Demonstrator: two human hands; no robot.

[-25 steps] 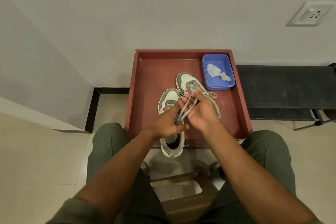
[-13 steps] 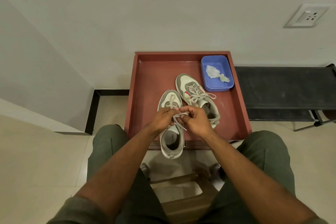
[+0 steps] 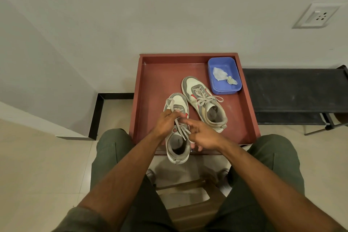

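- Near shoe (image 3: 178, 156): grey-white sneaker on the red-brown table (image 3: 150, 100), toe pointing at the wall, heel hanging over the table's near edge.
- Lace (image 3: 180, 129): untied, one loop lying over the toe, loose ends trailing across the shoe opening.
- Left hand (image 3: 166, 123): over the shoe's tongue, fingers curled and pinching the lace.
- Right hand (image 3: 203, 137): just beside the shoe's right side, index finger stretched toward the left hand, the other fingers curled. Cannot tell whether it grips the lace.
- The hands cover the middle of the shoe, so the eyelets are mostly hidden.
- Far shoe (image 3: 204, 104): same pair, tied in a bow, angled, close to the near shoe's right and a little further back.
- Blue tub (image 3: 210, 81): in the table's far right corner, near the far shoe's toe, with a crumpled white cloth (image 3: 219, 73) inside.
- Black bench (image 3: 291, 90): butts against the table's right side.
- Wall socket (image 3: 318, 16): high on the wall at the right.
- Green-trousered knees on either side of the table's near edge.
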